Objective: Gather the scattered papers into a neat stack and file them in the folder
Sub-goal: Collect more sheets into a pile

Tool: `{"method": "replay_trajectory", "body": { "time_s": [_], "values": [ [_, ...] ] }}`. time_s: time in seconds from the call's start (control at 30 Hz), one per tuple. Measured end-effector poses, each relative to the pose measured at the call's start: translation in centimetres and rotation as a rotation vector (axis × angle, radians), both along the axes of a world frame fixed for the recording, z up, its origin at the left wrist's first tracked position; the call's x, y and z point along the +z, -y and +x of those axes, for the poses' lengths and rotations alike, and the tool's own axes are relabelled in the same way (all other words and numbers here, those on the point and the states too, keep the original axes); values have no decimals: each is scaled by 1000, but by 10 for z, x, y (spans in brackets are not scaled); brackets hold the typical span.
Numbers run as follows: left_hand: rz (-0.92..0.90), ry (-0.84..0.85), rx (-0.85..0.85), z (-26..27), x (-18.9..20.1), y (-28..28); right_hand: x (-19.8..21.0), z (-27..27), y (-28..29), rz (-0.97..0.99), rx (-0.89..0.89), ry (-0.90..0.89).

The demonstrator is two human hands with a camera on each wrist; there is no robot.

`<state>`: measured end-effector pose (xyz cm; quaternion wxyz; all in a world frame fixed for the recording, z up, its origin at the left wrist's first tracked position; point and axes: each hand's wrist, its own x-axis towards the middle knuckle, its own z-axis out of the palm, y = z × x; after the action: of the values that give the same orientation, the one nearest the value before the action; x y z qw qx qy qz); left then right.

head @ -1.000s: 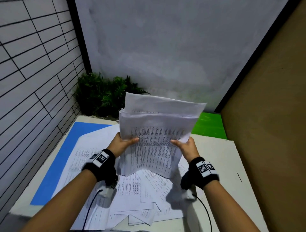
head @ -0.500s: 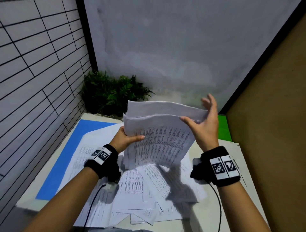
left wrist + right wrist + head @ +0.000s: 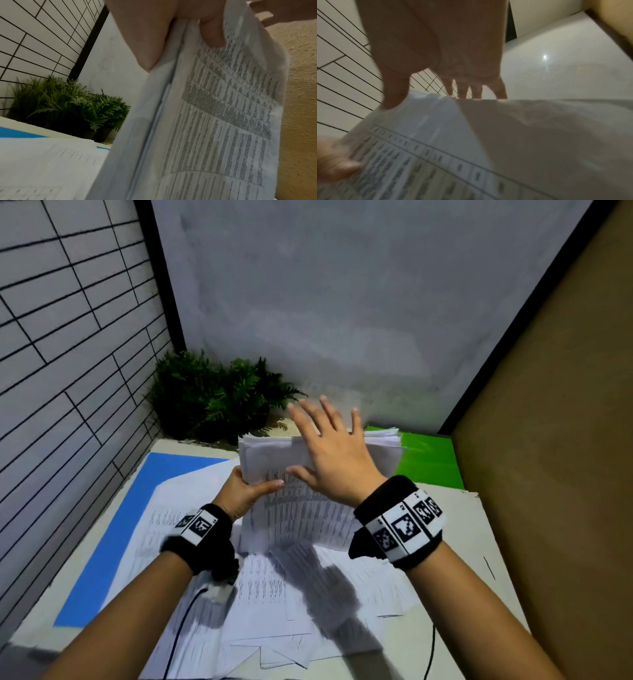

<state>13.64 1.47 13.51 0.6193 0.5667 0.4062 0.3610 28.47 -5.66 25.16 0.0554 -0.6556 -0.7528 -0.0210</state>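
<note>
A thick stack of printed papers (image 3: 301, 518) is held upright above the table. My left hand (image 3: 245, 491) grips its left edge, thumb on the printed front. In the left wrist view the thumb (image 3: 212, 32) presses the stack (image 3: 214, 121). My right hand (image 3: 334, 453) is open with spread, straight fingers at the stack's top edge. In the right wrist view its fingers (image 3: 462, 89) stand behind that top edge of the stack (image 3: 488, 148). More printed sheets (image 3: 274, 594) lie scattered on the table below. A blue folder (image 3: 113, 525) lies flat at the left under them.
A green folder or sheet (image 3: 428, 457) lies at the table's far right. Potted green plants (image 3: 212, 402) stand in the far left corner. A tiled wall runs along the left and a brown wall (image 3: 548, 474) along the right. The white table (image 3: 462, 542) shows bare surface at right.
My right hand let go of the stack's right edge, rose, and now lies open across its top edge. The left hand has kept its grip on the left edge.
</note>
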Motion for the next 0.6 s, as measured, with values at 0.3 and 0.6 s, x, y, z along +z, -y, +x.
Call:
{"method": "replay_trajectory", "body": {
  "time_s": [0.3, 0.6],
  "values": [
    [-107, -63, 57, -9, -3, 3, -17, 96, 21, 102, -282, -827],
    [-68, -25, 138, -1, 5, 17, -107, 76, 35, 69, -391, -1471]
  ]
}}
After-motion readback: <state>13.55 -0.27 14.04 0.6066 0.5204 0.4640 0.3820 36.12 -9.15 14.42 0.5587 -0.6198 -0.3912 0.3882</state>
